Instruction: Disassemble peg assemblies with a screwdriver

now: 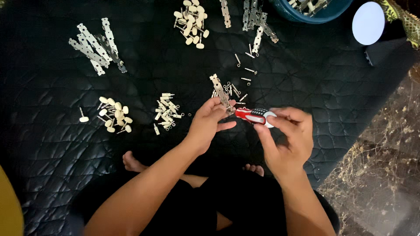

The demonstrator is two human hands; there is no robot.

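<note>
A: Seated on a black quilted mat (65, 153), the left hand (208, 124) pinches a metal strip (221, 94) upright; the right hand (286, 135) closes its fingers around a red-and-white screwdriver (254, 116), tip at the strip's lower end.

B: The step?

A: Apparently driving a screw; the next move likely calls for steady alignment; the tip itself is hidden behind fingers, and the blue bowl (306, 13) is cut off above.

The person wore black shorts (245, 201); both forearms were sleeveless, the hands ungloved, and the feet (131, 162) bare.
</note>
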